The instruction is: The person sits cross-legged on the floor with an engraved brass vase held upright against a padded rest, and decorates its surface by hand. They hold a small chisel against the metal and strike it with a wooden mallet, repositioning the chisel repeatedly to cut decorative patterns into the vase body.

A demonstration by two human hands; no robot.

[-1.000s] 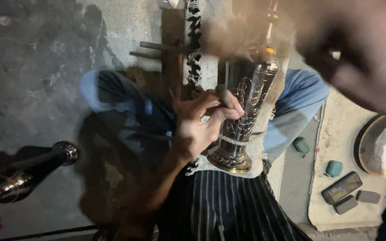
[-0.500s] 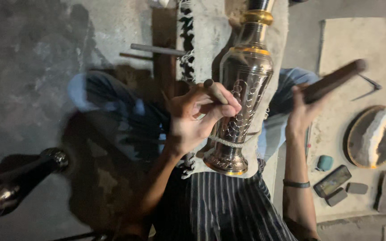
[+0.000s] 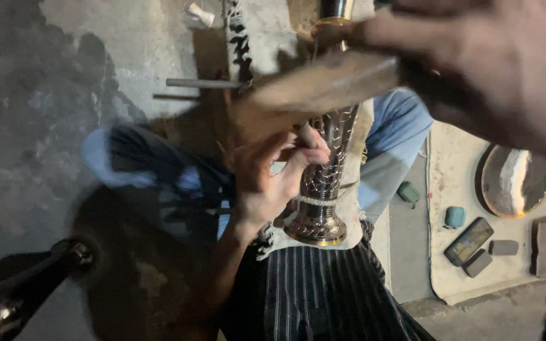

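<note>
left hand point(image 3: 266, 183) on engraved vase point(image 3: 325, 183), blurred mallet point(image 3: 323, 85)

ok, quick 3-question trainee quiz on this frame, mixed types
1. True or false: the left hand rests against the engraved metal vase.
2. Multiple choice: what does the right hand grip? A) a glass jar B) a blurred wooden handle C) a coil of rope
3. Fill in: the vase's round foot sits above a dark ______ cloth.

Key: 1 true; 2 B; 3 striped
</note>
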